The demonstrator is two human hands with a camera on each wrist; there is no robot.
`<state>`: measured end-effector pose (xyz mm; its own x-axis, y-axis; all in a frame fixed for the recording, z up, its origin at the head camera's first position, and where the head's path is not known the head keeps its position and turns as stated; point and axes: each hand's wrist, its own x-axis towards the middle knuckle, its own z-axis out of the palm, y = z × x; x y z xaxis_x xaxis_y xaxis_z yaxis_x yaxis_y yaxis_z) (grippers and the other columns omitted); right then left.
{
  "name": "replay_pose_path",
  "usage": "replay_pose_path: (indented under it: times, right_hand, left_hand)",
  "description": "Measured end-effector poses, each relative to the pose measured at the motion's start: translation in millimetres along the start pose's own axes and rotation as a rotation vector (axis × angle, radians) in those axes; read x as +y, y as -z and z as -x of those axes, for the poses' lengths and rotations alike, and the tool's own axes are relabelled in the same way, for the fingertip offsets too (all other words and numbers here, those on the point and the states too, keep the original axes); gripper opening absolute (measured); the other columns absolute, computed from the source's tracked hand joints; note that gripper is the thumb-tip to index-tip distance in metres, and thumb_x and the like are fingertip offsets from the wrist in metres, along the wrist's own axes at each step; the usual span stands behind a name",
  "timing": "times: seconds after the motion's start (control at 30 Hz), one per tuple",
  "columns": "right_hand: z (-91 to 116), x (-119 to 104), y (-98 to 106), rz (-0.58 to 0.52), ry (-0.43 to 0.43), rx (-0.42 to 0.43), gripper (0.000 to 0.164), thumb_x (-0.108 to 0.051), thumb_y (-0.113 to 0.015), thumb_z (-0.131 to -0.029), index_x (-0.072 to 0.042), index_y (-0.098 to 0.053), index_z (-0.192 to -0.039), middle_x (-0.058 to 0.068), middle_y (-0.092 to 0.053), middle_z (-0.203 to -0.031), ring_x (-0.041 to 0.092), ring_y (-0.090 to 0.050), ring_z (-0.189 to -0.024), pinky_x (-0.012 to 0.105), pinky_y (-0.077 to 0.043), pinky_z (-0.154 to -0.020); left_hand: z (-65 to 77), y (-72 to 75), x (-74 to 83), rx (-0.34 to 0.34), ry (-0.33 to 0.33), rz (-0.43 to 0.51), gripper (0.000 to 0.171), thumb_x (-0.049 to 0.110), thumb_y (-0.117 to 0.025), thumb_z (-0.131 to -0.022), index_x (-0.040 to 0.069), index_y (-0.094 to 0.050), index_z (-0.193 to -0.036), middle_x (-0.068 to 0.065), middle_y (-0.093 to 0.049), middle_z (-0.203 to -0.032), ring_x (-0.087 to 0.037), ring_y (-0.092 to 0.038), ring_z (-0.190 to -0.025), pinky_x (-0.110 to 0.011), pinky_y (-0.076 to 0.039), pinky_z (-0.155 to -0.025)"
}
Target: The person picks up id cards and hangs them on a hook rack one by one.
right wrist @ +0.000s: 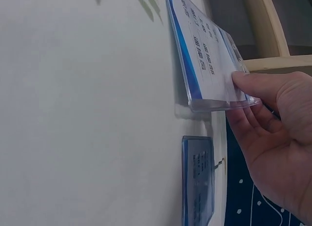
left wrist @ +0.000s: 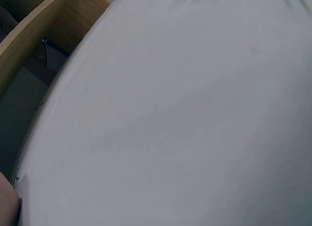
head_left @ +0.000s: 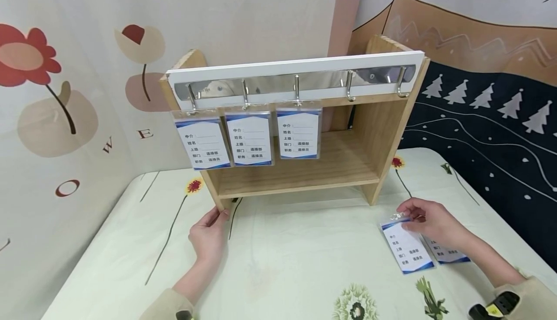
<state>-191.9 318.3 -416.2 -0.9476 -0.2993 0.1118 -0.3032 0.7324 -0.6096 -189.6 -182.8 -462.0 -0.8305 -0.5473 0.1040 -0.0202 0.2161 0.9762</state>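
My right hand (head_left: pixel 435 223) pinches a badge (head_left: pixel 408 248) in a clear plastic sleeve by its top edge. In the right wrist view, the thumb lies over the held badge (right wrist: pixel 207 55) with the fingers beneath, and the card is lifted off the cloth. A second badge (head_left: pixel 448 252) lies flat on the table, partly behind the hand. Low at the shelf's front left leg, my left hand (head_left: pixel 210 237) grips the wood between thumb and fingers. Across the top of the wooden shelf (head_left: pixel 296 180) runs a metal hook strip (head_left: pixel 270 85), with three badges (head_left: pixel 251 141) hanging from its left hooks.
Two bare hooks (head_left: pixel 349 86) are at the strip's right end. A pale flowered cloth (head_left: pixel 296 262) covers the table. Behind stands a patterned curtain (head_left: pixel 270 15), with a dark tree-printed one (head_left: pixel 487 131) along the right.
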Motion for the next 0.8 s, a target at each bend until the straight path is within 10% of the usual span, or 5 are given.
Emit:
replay_pose_path:
  times: [0.8]
  right_hand:
    - [-0.8,-18.1,4.3,-0.224,0.004,-0.023,0.025,0.003,-0.071,-0.093,0.004,-0.065,-0.117,0.011,-0.067,-0.11,0.01,-0.06,-0.087,0.022,-0.055,-0.075]
  left_hand:
    - [1.1,0.5,1.5,-0.006,0.012,0.004,0.034,0.013,-0.071,-0.096,0.001,-0.07,-0.128,-0.02,-0.072,-0.118,0.014,-0.062,-0.082,-0.006,-0.05,-0.074]
